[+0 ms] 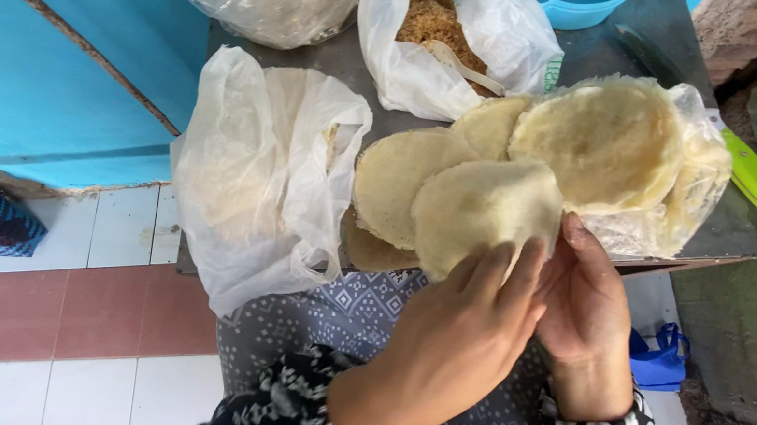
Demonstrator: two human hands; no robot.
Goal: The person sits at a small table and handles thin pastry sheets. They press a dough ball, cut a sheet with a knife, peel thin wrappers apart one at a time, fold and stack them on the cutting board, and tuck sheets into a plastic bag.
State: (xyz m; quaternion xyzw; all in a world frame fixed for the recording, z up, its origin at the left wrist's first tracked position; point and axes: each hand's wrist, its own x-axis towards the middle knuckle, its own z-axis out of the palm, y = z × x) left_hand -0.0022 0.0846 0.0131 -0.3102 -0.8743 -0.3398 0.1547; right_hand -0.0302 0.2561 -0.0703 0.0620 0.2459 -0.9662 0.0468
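**Both hands on a pale round wafer**

The left hand (455,335) and right hand (585,308) pinch the lower edge of a thin round wafer (481,211). More wafers (602,140) fan out toward one o'clock over a grey table (604,52). At eleven o'clock lies a crumpled plastic bag (258,167); at twelve, an open bag of brown crumbs (438,21). A green knife handle (754,174) sits at two o'clock.

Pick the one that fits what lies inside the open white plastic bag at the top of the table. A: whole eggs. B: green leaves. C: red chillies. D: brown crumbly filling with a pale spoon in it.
D: the white plastic bag is open on brown crumbly filling, and a pale spoon rests in it, behind the round flat wrappers that both hands hold.
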